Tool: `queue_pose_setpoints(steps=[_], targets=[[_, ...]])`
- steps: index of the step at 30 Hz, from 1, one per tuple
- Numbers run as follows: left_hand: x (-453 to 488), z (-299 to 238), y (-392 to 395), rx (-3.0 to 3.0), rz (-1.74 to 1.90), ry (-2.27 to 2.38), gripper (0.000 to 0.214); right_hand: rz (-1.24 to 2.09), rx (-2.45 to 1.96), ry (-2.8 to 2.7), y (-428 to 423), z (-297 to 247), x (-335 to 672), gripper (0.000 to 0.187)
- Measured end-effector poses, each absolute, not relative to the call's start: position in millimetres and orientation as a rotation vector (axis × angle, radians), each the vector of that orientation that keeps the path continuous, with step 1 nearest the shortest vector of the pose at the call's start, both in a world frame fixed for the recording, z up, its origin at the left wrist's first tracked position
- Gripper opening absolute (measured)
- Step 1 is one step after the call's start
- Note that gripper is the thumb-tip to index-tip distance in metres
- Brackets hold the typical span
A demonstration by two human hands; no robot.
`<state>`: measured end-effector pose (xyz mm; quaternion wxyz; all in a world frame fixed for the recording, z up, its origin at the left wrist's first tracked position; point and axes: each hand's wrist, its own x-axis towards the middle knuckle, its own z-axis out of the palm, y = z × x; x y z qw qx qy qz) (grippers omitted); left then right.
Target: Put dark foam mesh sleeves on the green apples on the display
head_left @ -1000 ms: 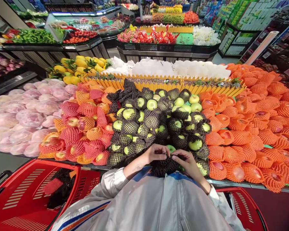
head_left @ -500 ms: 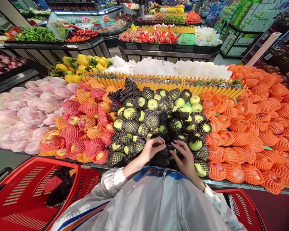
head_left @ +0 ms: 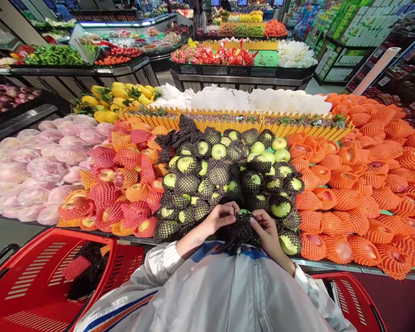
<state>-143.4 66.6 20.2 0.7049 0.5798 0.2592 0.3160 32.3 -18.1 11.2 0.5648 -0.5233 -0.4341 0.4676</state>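
Note:
Close to my chest, both hands work on one green apple [head_left: 244, 212] wrapped in a black foam net sleeve [head_left: 241, 230]. My left hand [head_left: 221, 216] pinches the net's top edge from the left with curled fingers. From the right, my right hand [head_left: 266, 230] grips the same net. Only the apple's green top shows between my fingers. The pair sits at the near edge of a pile of green apples in black nets [head_left: 224, 175] on the fruit stand.
Red apples in pink and orange nets [head_left: 121, 184] lie left of the pile, orange-netted fruit [head_left: 359, 184] right. A red basket [head_left: 38, 281] holding black and red nets stands at my lower left; another red basket [head_left: 352, 304] at lower right. A yellow fence divider [head_left: 228, 122] runs behind.
My hands first pushed forward over the pile with fingers spread around the netted apple, then drew back together and pinched the net again.

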Motion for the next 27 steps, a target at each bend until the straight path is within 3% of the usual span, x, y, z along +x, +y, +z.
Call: queue_pose_setpoints(steps=[8,13,18,27], targets=[[-150.1,9.0,73.5,1.333,0.332,0.598,0.035,1.389,-1.273,-1.001,-22.8,-1.0,43.5,0.029],[-140.4,-8.3,74.8,1.764,0.444,1.017,0.015,0.985,-1.722,-1.220,-23.7,-24.0,51.5,0.023],[-129.4,-13.9,71.0,1.898,0.476,1.204,0.003,0.631,-2.080,-1.437,-17.1,-26.7,55.3,0.030],[-113.4,-16.9,64.2,2.021,0.278,1.433,0.019,0.602,-2.142,-1.500,-13.1,-45.1,51.6,0.029]])
